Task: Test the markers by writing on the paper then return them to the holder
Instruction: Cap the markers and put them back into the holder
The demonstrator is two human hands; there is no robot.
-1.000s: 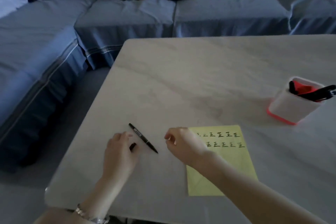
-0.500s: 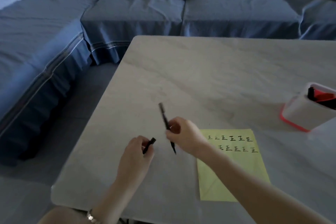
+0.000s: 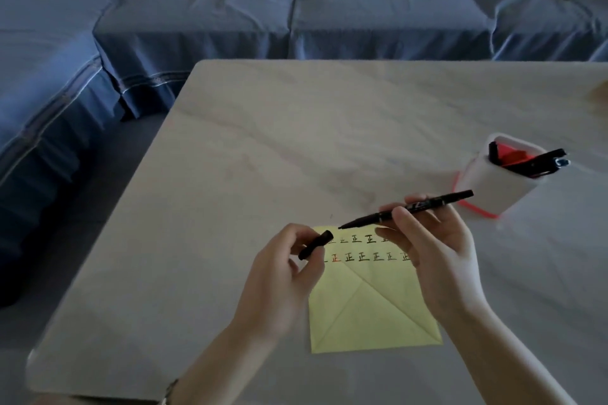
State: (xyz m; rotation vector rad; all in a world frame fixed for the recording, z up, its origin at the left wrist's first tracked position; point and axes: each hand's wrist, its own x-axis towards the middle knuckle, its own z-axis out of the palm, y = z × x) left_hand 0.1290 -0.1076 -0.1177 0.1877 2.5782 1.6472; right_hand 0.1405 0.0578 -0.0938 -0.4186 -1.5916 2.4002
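My right hand [image 3: 434,250] pinches a black marker [image 3: 408,208] held nearly level above the table, its bare tip pointing left. My left hand [image 3: 283,276] grips the marker's black cap [image 3: 316,244], whose open end faces the tip a short gap away. Below both hands lies the yellow paper [image 3: 368,309], creased, with two rows of written characters partly hidden by my fingers. The white holder [image 3: 500,181] with a red base stands to the right, with several markers [image 3: 533,161] sticking out of it.
The pale table [image 3: 263,148] runs left to an edge over the floor. A blue sofa [image 3: 230,16] with cushions wraps around the far and left sides.
My right hand lifted the marker off the table and turned it level over the paper. My left hand picked up the cap and raised it toward the tip.
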